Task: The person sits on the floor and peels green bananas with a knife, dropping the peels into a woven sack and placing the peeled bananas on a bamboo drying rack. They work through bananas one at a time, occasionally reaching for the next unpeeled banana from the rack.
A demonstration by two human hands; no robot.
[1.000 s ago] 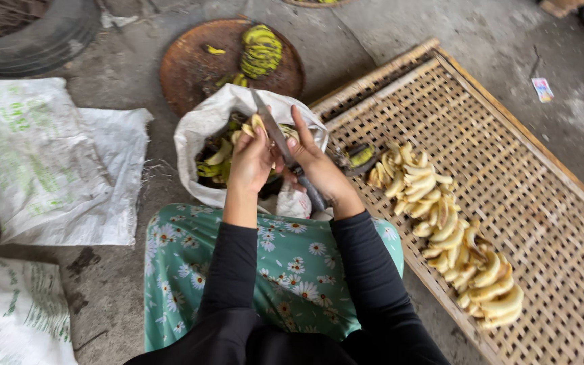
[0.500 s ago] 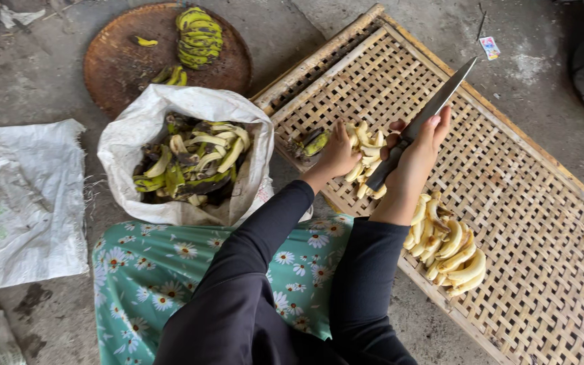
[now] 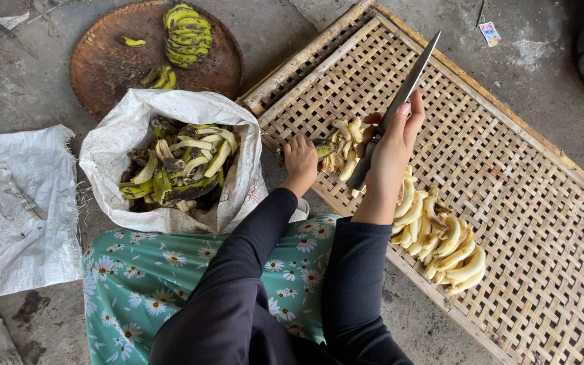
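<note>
Across the right side of the concrete floor lies a large rectangular tray of woven bamboo lattice (image 3: 508, 176), its wooden frame running diagonally, and on it a long row of peeled pale-yellow bananas (image 3: 441, 236) stretches from the near edge toward the person's hands. Left of the tray stands an open white woven plastic sack (image 3: 113, 159) filled with green and yellow banana peels (image 3: 177, 169), and behind that a round brown woven basket tray (image 3: 103, 61) bears a bunch of unpeeled green-yellow bananas (image 3: 186, 27). A flat white sack (image 3: 18, 209) is spread on the floor at far left, and a green cloth printed with white daisies (image 3: 136, 284) covers the person's lap below. The right hand (image 3: 390, 152) is closed around the dark handle of a long steel-bladed knife (image 3: 410, 78), the blade pointing up and away over the lattice. The left hand (image 3: 300, 159) rests curled at the tray's near rim, fingers folded around the green end of a partly peeled banana (image 3: 326, 147) lying just beside the small heap of peeled fruit.
</note>
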